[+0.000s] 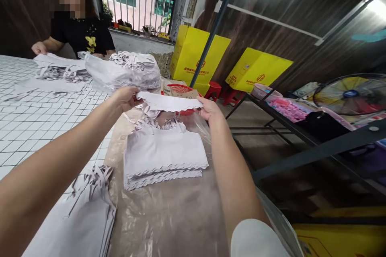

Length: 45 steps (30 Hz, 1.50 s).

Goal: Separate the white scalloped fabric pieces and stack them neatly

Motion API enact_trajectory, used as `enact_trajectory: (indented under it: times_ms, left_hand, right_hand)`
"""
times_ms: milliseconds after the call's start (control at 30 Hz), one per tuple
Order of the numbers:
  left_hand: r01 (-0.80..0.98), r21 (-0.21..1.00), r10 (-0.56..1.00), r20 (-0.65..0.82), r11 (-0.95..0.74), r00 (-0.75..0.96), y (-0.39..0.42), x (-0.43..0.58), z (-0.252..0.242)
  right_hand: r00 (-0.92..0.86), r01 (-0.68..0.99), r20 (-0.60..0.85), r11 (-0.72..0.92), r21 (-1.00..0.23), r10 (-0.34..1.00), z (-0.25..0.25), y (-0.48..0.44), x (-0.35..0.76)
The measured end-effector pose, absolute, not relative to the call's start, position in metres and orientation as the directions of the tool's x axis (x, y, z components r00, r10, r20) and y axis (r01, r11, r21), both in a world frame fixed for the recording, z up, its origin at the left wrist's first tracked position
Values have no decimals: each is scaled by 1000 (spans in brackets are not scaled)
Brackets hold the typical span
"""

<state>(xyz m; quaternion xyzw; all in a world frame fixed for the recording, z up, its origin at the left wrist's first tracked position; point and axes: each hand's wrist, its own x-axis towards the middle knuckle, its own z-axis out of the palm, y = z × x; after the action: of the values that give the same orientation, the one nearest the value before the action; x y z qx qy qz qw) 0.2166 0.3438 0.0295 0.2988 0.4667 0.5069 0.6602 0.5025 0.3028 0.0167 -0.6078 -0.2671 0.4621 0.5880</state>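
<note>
My left hand (128, 98) and my right hand (208, 109) are closed on opposite ends of a white fabric piece (170, 102), which is held stretched between them in the air. Its lower edge is scalloped. Just below it lies a neat stack of similar white pieces (164, 148) with thin straps at the far side, on a brown sheet covered in clear plastic (169, 213). At the lower left is another pile of white pieces (78, 221) with tangled straps.
Beyond my hands are a red basket (181, 88) and a plastic-wrapped fabric bundle (135, 70). A person (80, 36) handles white fabric across the grid-patterned table (18, 120). Yellow boxes (199, 54) and a dark rack (289, 128) stand to the right.
</note>
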Motion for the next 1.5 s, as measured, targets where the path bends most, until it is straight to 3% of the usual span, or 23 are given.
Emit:
enact_trajectory:
  times_ms: [133,333,633,767,867,967,1067,1300,1500]
  left_hand:
    - [-196,926,938,-285,323,200,294,193,18]
    - [125,886,831,-463,447,307,222,169,-28]
    - [293,925,874,-340,243,347,196,154,-40]
    - [544,830,878,-346,122,332,190,144,-60]
    - [803,579,975,-61,-139,213,186,152,-60]
    - [855,344,901,333,-389,277,191,182,-51]
    - [810,244,801,454,-532,389,204,224,-51]
    - [882,217,899,237,-418,368,217,252,-92]
    - [884,228,909,191,-408,370,215,247,-99]
  right_hand:
    - [380,-129,-247,-213,-968,891,4,246,513]
    - [353,-18,-336,-353,-936,873,-56,163,510]
    - [429,219,-211,-328,-919,878,-68,143,515]
    - [478,403,-123,-342,-849,869,-79,135,511]
    - [538,713,154,-350,-607,829,-75,135,500]
    - [369,911,453,-218,-350,812,-62,151,476]
    - [177,962,512,-37,-272,841,-55,178,448]
    - [27,971,289,43,-234,957,-91,203,429]
    - [-1,974,308,70,-214,951,-106,199,436]
